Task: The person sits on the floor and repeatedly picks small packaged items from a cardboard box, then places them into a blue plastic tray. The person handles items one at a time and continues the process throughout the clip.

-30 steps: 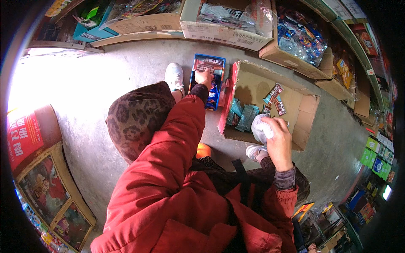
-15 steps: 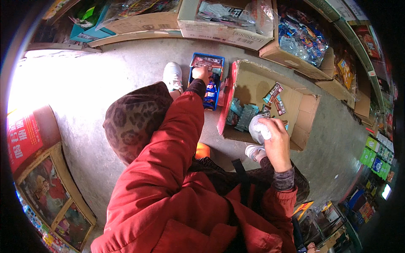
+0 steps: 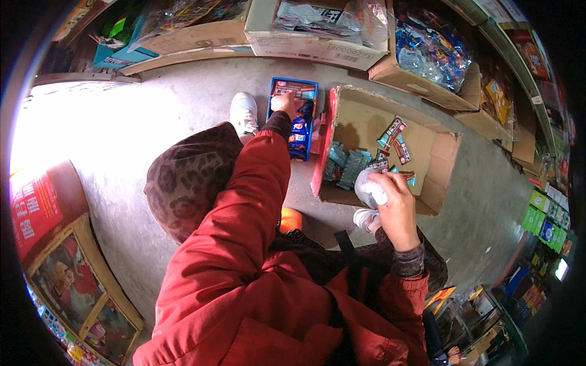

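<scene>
My left hand (image 3: 283, 104) is in the far part of a blue-rimmed tray (image 3: 270, 108) on the floor. Its fingers are bent, and what they grip, if anything, is hidden. Red-brown wrapped bars lie by the fingertips, and small blue packets (image 3: 298, 127) fill the tray's near part. In my right hand (image 3: 398, 206) is a crumpled grey-white cloth (image 3: 368, 188), held over the near side of an open cardboard box (image 3: 441, 160). Inside that box are several brown-and-teal wrapped bars (image 3: 392, 134) and pale teal packets (image 3: 354, 169).
Cartons of packaged goods (image 3: 317, 46) line the far side, curving round to the right. A wooden-framed case (image 3: 85, 277) and a red carton (image 3: 43, 204) stand at the left. My shoes (image 3: 244, 111) are beside the tray and the box. An orange object (image 3: 290, 219) sits between my legs.
The whole view has shifted slightly. My left hand has turned a little within the tray, and my right hand still holds the cloth at about the same spot.
</scene>
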Tool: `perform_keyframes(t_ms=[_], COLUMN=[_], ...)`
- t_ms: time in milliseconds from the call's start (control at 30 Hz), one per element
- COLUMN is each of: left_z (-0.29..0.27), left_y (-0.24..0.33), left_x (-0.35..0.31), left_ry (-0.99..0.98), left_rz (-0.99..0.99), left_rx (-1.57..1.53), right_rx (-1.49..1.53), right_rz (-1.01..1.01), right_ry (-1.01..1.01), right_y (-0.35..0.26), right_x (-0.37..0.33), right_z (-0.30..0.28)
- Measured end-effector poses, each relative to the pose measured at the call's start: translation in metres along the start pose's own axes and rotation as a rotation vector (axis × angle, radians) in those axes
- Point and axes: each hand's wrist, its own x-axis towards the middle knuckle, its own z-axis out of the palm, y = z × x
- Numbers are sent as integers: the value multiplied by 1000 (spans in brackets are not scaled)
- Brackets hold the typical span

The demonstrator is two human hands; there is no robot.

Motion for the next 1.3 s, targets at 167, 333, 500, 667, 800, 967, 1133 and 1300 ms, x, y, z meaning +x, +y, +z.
perform_keyframes(t_ms=[167, 333, 500, 667, 800, 967, 1133, 1300], left_z=[2, 7, 12, 11, 18, 49, 86, 124], left_y=[8, 28, 26, 22, 26, 43, 68, 51], left_x=[-17, -31, -33, -41, -50, -80, -126, -162], left_ry=[-6, 76, 112, 157, 267, 376, 59, -157], left_rz=[-8, -305, -211, -186, -144, 76, 444, 742], left_rx=[-159, -643, -730, -741, -670, -534, -141, 399], right_rx=[3, -20, -13, -26, -23, -17, -71, -174], right_rz=[-14, -2, -15, -19, -9, 24, 162, 320], right_ry=[-12, -14, -21, -27, -51, -51, 106, 213], right_y=[1, -1, -2, 0, 0, 3, 23, 35], right_x=[0, 1, 2, -2, -8, -19, -38, -53], right_z=[-1, -1, -2, -4, -5, -14, -35, -51])
